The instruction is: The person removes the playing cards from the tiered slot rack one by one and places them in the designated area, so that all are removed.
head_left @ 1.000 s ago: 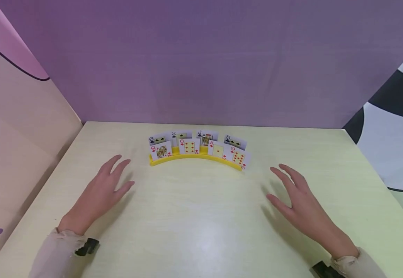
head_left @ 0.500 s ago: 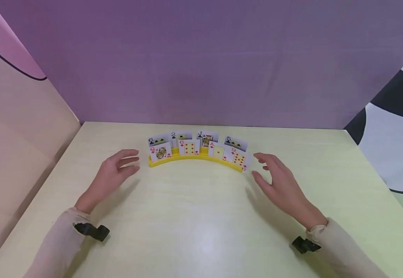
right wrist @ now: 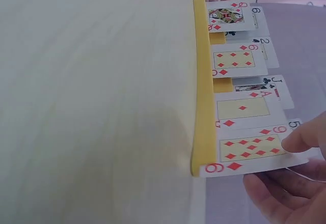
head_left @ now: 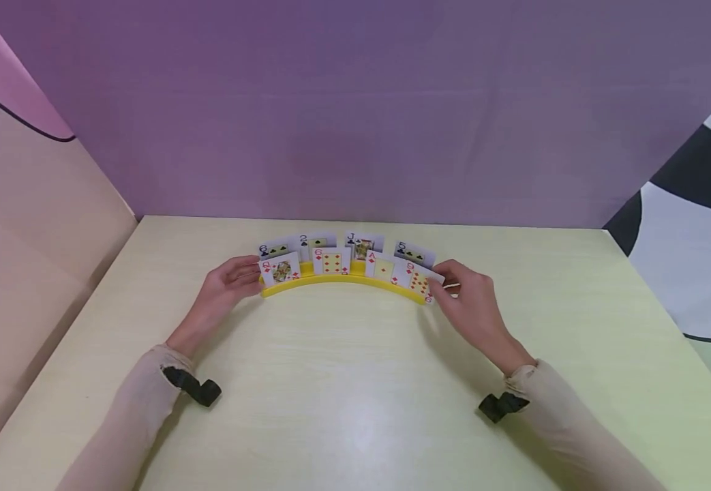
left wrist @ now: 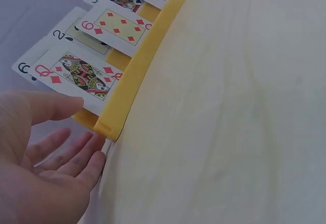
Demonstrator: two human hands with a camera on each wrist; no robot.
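Observation:
A curved yellow card holder stands at the far middle of the pale table, with two rows of playing cards upright in it. My left hand is at its left end: the thumb touches the queen of diamonds and the fingers lie against the holder end. My right hand wraps the right end. There the thumb rests on the nine of diamonds and the fingers curl behind the holder.
A purple backdrop rises just behind the holder. A beige panel walls off the left side. The table's right edge drops to a white and black surface. Black straps sit on both wrists.
Both hands have moved forward and inward from the open table to the two ends of the card holder and closed on them. The holder and its cards stay in place.

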